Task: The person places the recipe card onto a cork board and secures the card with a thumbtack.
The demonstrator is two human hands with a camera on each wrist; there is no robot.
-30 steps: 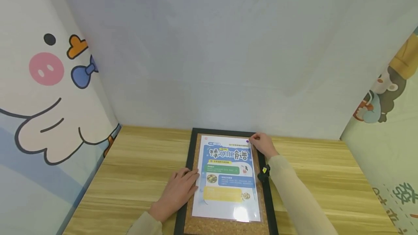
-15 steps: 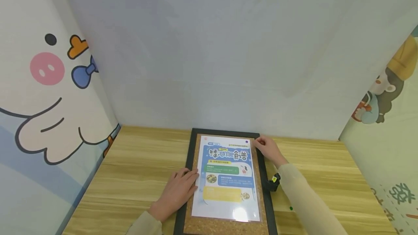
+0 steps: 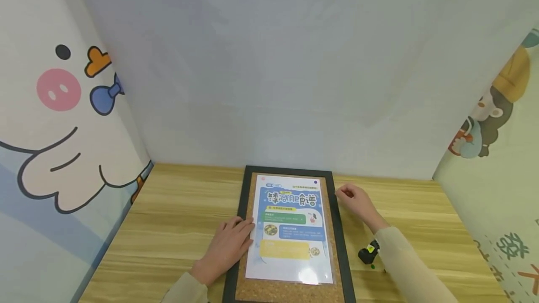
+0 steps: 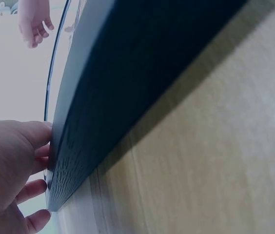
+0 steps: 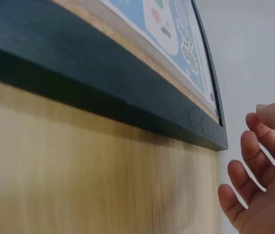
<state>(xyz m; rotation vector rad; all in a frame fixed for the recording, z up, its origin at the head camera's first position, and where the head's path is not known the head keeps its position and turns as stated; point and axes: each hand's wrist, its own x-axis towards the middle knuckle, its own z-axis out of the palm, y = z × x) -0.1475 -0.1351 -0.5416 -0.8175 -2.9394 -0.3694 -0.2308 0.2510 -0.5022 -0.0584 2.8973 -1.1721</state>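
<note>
A laminated poster (image 3: 286,269) with blue, green and yellow panels lies on a cork board (image 3: 290,290) in a black frame (image 3: 343,251). A purple pin (image 3: 315,182) sits at the poster's top right corner, and a small pink dot (image 3: 263,178) marks its top left. My left hand (image 3: 225,247) rests along the frame's left side, its fingertips reaching the poster's edge. Just right of the frame's upper right side is my right hand (image 3: 358,205). In the right wrist view its fingers (image 5: 249,148) are loosely bent, with nothing between them.
The board lies on a wood-grain table (image 3: 181,209). On the table at right, near the right sleeve (image 3: 410,265), is a small green pin (image 3: 372,266). A pale cloth wall (image 3: 269,83) rises behind the table, with printed cloths on both sides.
My right hand has left the purple pin at the poster's top right corner and moved right, off the frame. The green pin has come into sight. My left hand stays put.
</note>
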